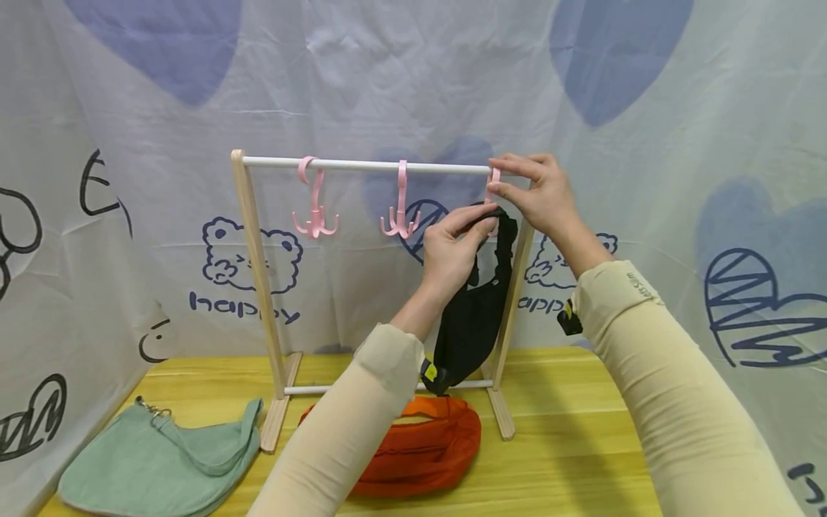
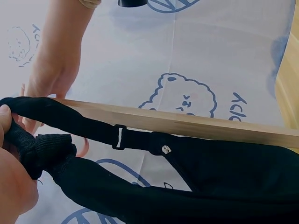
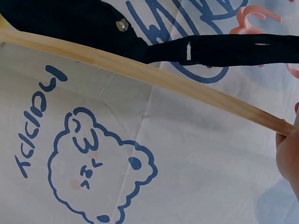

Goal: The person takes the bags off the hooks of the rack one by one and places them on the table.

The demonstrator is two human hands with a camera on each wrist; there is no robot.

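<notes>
A black bag hangs by its strap beside the right post of a small wooden rack. My left hand pinches the top of that strap, which looks bunched in the left wrist view. Just above, my right hand holds the upper part of a pink hook on the white rail between thumb and fingers. My fingers and the strap cover most of this hook's lower prongs, so whether the strap sits on a prong is hidden. In the right wrist view only part of the right hand shows.
Two more pink hooks, one at left and one mid-rail, hang from the rail. A green bag lies left on the yellow wood-grain table. An orange bag lies in front of the rack, partly behind my left sleeve.
</notes>
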